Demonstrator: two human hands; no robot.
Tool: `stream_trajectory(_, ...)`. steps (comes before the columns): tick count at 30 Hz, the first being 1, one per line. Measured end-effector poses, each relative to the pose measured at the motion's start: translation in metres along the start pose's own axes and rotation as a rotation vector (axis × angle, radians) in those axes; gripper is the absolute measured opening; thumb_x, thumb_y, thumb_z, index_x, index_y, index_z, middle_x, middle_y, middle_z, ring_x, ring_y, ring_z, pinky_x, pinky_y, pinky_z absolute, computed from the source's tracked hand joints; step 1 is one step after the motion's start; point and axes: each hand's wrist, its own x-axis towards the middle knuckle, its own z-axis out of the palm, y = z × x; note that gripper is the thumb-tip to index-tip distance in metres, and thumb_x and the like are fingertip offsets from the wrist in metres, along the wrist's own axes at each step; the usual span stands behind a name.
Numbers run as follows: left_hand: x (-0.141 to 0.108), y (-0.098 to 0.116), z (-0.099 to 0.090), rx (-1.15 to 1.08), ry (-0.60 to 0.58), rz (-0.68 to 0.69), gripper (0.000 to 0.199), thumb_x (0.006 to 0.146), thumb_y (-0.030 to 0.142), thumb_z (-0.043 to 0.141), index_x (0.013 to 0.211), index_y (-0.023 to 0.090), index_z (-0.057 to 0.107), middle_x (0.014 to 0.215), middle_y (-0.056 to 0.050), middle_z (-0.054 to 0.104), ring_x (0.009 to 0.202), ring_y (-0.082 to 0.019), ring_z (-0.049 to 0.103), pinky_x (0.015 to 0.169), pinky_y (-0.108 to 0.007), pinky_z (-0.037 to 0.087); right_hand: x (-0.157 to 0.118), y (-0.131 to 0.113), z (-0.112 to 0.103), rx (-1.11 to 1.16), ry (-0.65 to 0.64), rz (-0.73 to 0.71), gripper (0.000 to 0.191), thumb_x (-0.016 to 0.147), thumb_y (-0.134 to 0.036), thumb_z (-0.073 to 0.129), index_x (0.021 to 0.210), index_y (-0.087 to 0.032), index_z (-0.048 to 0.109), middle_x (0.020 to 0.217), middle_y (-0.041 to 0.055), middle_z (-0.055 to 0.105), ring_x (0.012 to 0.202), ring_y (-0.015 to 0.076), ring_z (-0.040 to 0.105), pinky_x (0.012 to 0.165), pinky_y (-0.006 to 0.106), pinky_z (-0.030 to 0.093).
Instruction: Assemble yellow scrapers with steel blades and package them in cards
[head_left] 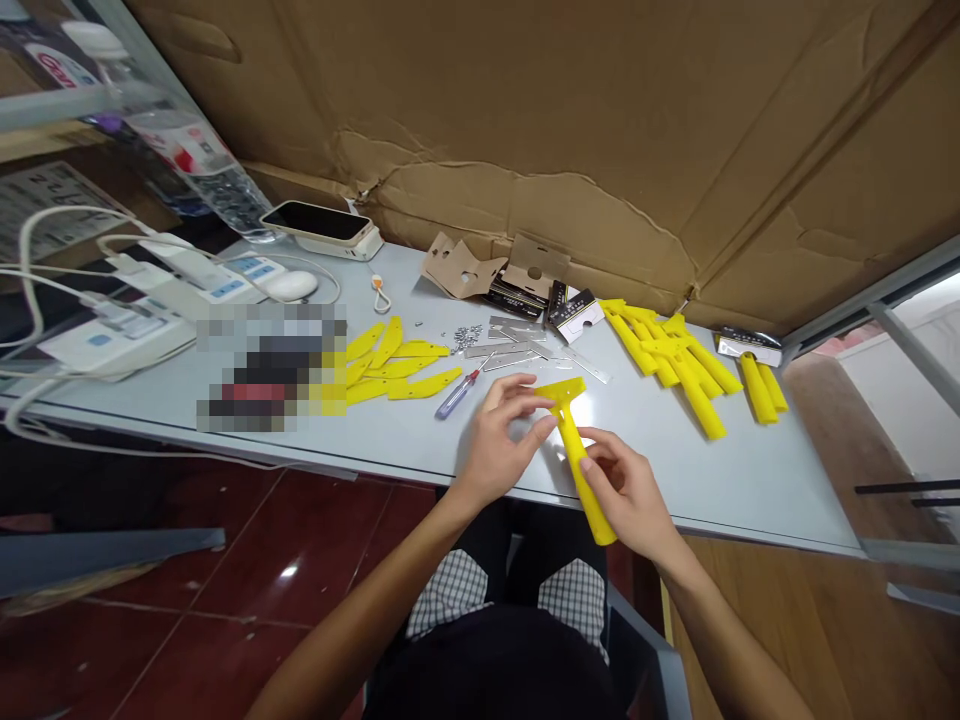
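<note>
A yellow plastic scraper handle (579, 455), with a T-shaped head, slants across the table's front edge between my hands. My right hand (631, 492) is closed round its grip from the right. At the head end, the thumb and fingertips of my left hand (496, 450) pinch the neck. Just beyond my left hand lies a screwdriver (459, 392) with a clear purple handle. Flat metal blades (510, 350) are spread behind it, beside a small heap of screws (468, 338). Several yellow blade-shaped plastic pieces (386, 368) lie to the left.
More yellow scraper handles (671, 355) are piled at the right, near two packaged ones (759, 385). Opened cardboard packaging (536, 268) lies against the cardboard wall. At the left are power strips (120, 335) with cables, a phone (319, 222) and a plastic bottle (202, 165).
</note>
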Motion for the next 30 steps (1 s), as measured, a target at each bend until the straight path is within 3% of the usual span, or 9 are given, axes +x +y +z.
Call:
stream_trajectory(2, 0.002, -0.001, 0.000, 0.014, 0.027, -0.024, 0.021, 0.093, 0.031, 0.079, 0.112, 0.024, 0.080, 0.147, -0.012, 0.058, 0.132, -0.029, 0.065, 0.107, -0.047, 0.062, 0.005, 0.001, -0.002, 0.185, -0.049, 0.095, 0.044, 0.106, -0.052, 0.063, 0.140, -0.024, 0.064, 0.094, 0.0048, 0.076, 0.081, 0.0203, 0.067, 0.072, 0.033, 0.053)
stream_trajectory(5, 0.008, 0.000, -0.001, -0.190, 0.094, -0.213, 0.047, 0.087, 0.030, 0.086, 0.130, 0.024, 0.068, 0.154, -0.013, 0.053, 0.126, -0.027, 0.070, 0.104, -0.044, 0.063, 0.013, 0.004, -0.001, 0.390, -0.086, 0.205, 0.052, 0.102, -0.056, 0.068, 0.143, -0.025, 0.062, 0.095, 0.0057, 0.078, 0.084, 0.0210, 0.069, 0.074, 0.032, 0.053)
stream_trajectory(9, 0.018, 0.003, -0.005, -0.464, -0.022, -0.471, 0.063, 0.087, 0.031, 0.086, 0.142, 0.021, 0.057, 0.121, -0.011, 0.071, 0.096, -0.022, 0.079, 0.093, -0.043, 0.067, 0.019, 0.006, 0.005, 0.449, -0.149, 0.227, 0.055, 0.099, -0.057, 0.073, 0.142, -0.025, 0.063, 0.094, 0.0052, 0.078, 0.082, 0.0200, 0.069, 0.073, 0.032, 0.053)
stream_trajectory(14, 0.037, 0.004, -0.004, -0.481, -0.162, -0.582, 0.052, 0.081, 0.020, 0.087, 0.127, 0.017, 0.063, 0.103, -0.010, 0.077, 0.089, -0.023, 0.080, 0.085, -0.040, 0.066, 0.035, -0.002, -0.019, 0.072, -0.226, 0.109, 0.042, 0.097, -0.050, 0.072, 0.129, -0.022, 0.075, 0.098, 0.0063, 0.079, 0.067, 0.0172, 0.064, 0.066, 0.034, 0.054)
stream_trajectory(16, 0.048, 0.005, -0.002, -0.374, -0.234, -0.605, 0.044, 0.080, 0.018, 0.086, 0.119, 0.018, 0.064, 0.098, -0.009, 0.077, 0.081, -0.022, 0.080, 0.080, -0.040, 0.065, 0.055, -0.006, -0.042, -0.220, -0.072, 0.018, 0.032, 0.101, -0.046, 0.066, 0.111, -0.020, 0.081, 0.099, 0.0085, 0.081, 0.075, 0.0203, 0.069, 0.074, 0.037, 0.055)
stream_trajectory(18, 0.060, 0.008, 0.000, -0.252, -0.290, -0.600, 0.039, 0.080, 0.017, 0.083, 0.113, 0.019, 0.062, 0.091, -0.007, 0.077, 0.073, -0.022, 0.079, 0.076, -0.039, 0.063, 0.083, -0.009, -0.065, -0.504, -0.015, -0.048, 0.031, 0.102, -0.040, 0.061, 0.098, -0.019, 0.083, 0.095, 0.0094, 0.082, 0.080, 0.0232, 0.070, 0.079, 0.039, 0.054)
stream_trajectory(20, 0.072, 0.010, 0.001, -0.125, -0.368, -0.576, 0.038, 0.081, 0.017, 0.080, 0.113, 0.020, 0.059, 0.083, -0.005, 0.076, 0.069, -0.021, 0.076, 0.072, -0.037, 0.060, 0.113, -0.009, -0.082, -0.696, -0.005, -0.083, 0.027, 0.099, -0.029, 0.060, 0.102, -0.018, 0.084, 0.092, 0.0088, 0.083, 0.077, 0.0231, 0.069, 0.080, 0.039, 0.052)
stream_trajectory(24, 0.091, 0.010, 0.002, 0.212, -0.568, -0.493, 0.040, 0.084, 0.024, 0.072, 0.122, 0.018, 0.064, 0.068, -0.002, 0.069, 0.059, -0.021, 0.066, 0.062, -0.035, 0.051, 0.156, -0.008, -0.089, -0.859, -0.027, -0.037, 0.025, 0.096, -0.027, 0.067, 0.110, -0.016, 0.084, 0.101, 0.0115, 0.083, 0.088, 0.0266, 0.071, 0.081, 0.038, 0.051)
stream_trajectory(30, 0.098, 0.004, -0.002, 0.550, -0.675, -0.163, 0.047, 0.086, 0.029, 0.069, 0.131, 0.015, 0.076, 0.127, -0.016, 0.077, 0.114, -0.033, 0.070, 0.099, -0.045, 0.053, 0.161, -0.004, -0.079, -0.920, -0.094, 0.027, 0.025, 0.091, -0.027, 0.073, 0.112, -0.019, 0.083, 0.104, 0.0106, 0.082, 0.096, 0.0288, 0.072, 0.079, 0.037, 0.050)
